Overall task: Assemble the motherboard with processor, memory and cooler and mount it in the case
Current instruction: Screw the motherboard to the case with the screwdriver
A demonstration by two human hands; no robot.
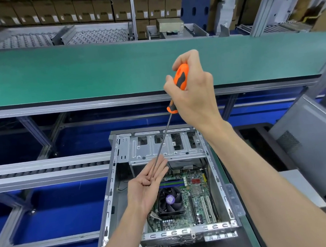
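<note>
Open-topped case (163, 184): a drive cage (166, 145) roofs its far end; cooler (170, 201) rises mid-board; metal walls enclose all sides.

The screwdriver (180, 78) at centre frame has a bright orange handle with black inlays and a dull grey shaft, while the long desk (71, 73) across the upper half is plain green with a silvery edge. In the lower middle, the case (118, 148) is bare silver-grey metal, the motherboard (197, 202) green with white slots and a red patch, and its cooler (170, 201) black with a purple hub label. Brown cartons (84, 8) with white labels fill the upper left, over deep blue flooring (47, 217) at lower left
</note>
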